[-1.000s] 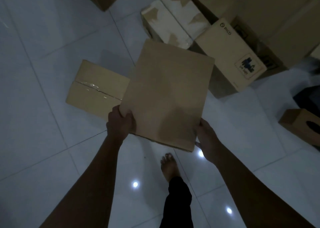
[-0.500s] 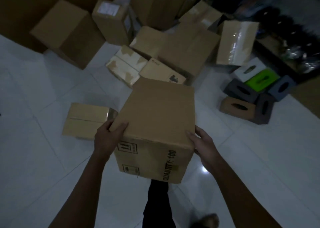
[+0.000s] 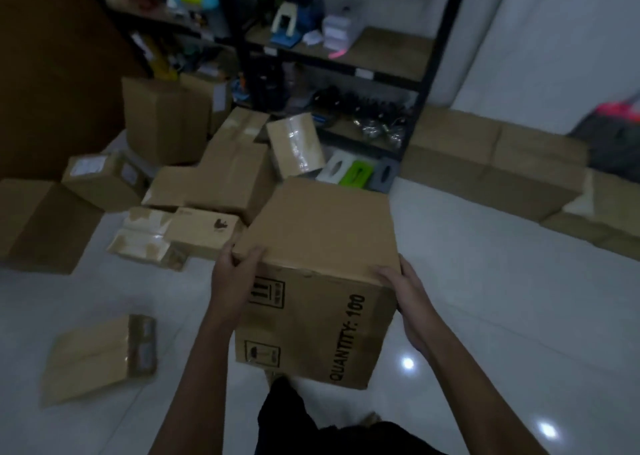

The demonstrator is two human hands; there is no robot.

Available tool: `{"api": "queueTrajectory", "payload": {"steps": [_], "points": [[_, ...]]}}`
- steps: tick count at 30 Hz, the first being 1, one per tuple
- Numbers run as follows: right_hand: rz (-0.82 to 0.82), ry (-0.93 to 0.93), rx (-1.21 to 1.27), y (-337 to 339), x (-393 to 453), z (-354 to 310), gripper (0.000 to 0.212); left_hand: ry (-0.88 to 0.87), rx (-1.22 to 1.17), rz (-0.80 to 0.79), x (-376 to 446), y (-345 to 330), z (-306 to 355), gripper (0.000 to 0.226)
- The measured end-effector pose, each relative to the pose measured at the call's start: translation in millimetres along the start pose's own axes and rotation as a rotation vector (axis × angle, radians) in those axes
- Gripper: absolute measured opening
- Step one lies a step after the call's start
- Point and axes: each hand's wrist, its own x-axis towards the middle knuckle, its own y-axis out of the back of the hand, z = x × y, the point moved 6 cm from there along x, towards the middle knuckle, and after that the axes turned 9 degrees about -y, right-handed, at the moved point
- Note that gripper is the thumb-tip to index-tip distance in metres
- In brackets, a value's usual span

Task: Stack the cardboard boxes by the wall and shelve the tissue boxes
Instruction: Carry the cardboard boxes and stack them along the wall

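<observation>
I carry a brown cardboard box point(image 3: 322, 240) printed "QUANTITY: 100" in front of me, above the floor. My left hand point(image 3: 233, 274) grips its near left top corner, fingers curled over the edge. My right hand point(image 3: 403, 292) holds its near right corner. Behind the box lie tissue boxes on the floor: a white one point(image 3: 334, 169), a green one point(image 3: 356, 174) and a grey one point(image 3: 384, 175). A row of cardboard boxes point(image 3: 491, 163) stands along the white wall at the right.
A dark metal shelf unit point(image 3: 346, 59) with clutter stands at the back. Several loose cardboard boxes point(image 3: 214, 177) lie heaped at the left, and a flat one point(image 3: 97, 357) lies on the white tiled floor point(image 3: 502, 316) near left. My leg shows below the box.
The view has swung up and right from the floor to the shelf and wall. The held box has risen with both hands, now showing its printed side.
</observation>
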Motion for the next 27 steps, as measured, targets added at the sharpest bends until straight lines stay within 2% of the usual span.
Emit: {"api": "queueTrajectory", "payload": {"steps": [4, 5, 8, 9, 13, 15, 17, 18, 22, 27], "points": [[0.091, 0.032, 0.066, 79.2, -28.5, -21.5, 0.063, -0.039, 0.033, -0.117, -20.5, -81.7, 62.7, 0.055], [0.143, 0.047, 0.115, 113.7, -32.9, -32.5, 0.067, -0.059, 0.056, -0.178, -21.3, -121.0, 87.0, 0.055], [0.177, 0.029, 0.140, 141.0, -31.1, -43.2, 0.086, -0.038, 0.082, -0.219, -18.7, -154.5, 105.4, 0.058], [0.198, 0.028, 0.160, 158.3, -30.2, -51.2, 0.088, -0.049, 0.106, -0.250, -15.6, -177.1, 116.9, 0.060], [0.262, 0.047, 0.199, 212.0, -6.9, -91.7, 0.071, -0.047, 0.156, -0.326, 14.7, -255.0, 149.0, 0.068], [0.312, 0.049, 0.208, 237.9, 6.3, -113.9, 0.078, -0.056, 0.144, -0.371, 32.0, -295.4, 169.0, 0.074], [0.356, 0.055, 0.210, 258.2, 17.7, -134.7, 0.088, -0.060, 0.159, -0.419, 47.7, -334.0, 188.1, 0.067], [0.377, 0.051, 0.222, 268.9, 24.9, -145.3, 0.086, -0.059, 0.147, -0.439, 54.3, -351.9, 198.5, 0.061], [0.449, 0.043, 0.263, 304.3, 55.9, -182.2, 0.054, -0.105, 0.135, -0.485, 82.4, -419.0, 232.9, 0.041], [0.491, 0.023, 0.295, 344.0, 96.4, -220.0, 0.049, -0.161, 0.170, -0.523, 109.9, -496.6, 267.7, 0.054]]}}
